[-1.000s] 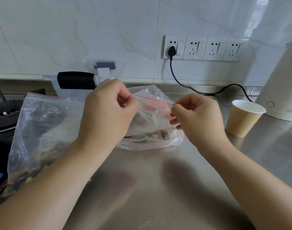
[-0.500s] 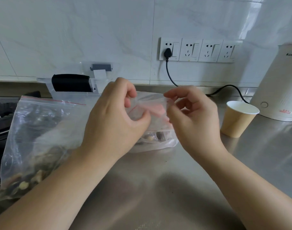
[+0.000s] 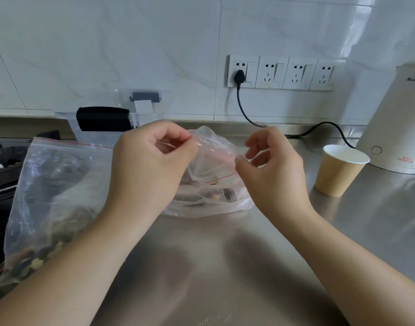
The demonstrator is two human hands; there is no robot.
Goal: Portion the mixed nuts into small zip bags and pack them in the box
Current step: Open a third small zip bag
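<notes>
A small clear zip bag (image 3: pixel 215 175) with a red line at its mouth stands on the steel counter, a few nuts at its bottom. My left hand (image 3: pixel 152 168) pinches the bag's top edge on the left. My right hand (image 3: pixel 270 170) pinches the zip strip on the right, its other fingers loosely curled. A large zip bag of mixed nuts (image 3: pixel 51 198) stands at the left, partly behind my left forearm. A clear plastic box (image 3: pixel 95 137) with a black handle sits behind, by the wall.
A tan paper cup (image 3: pixel 338 172) stands at the right, beside a white appliance (image 3: pixel 397 123). A black cord (image 3: pixel 246 111) runs from the wall sockets (image 3: pixel 279 72) along the counter's back. A black stove (image 3: pixel 4 165) lies at the far left.
The small bag's mouth was pulled wider: my hands came close together half a second ago, then moved apart again. The view shifted slightly.
</notes>
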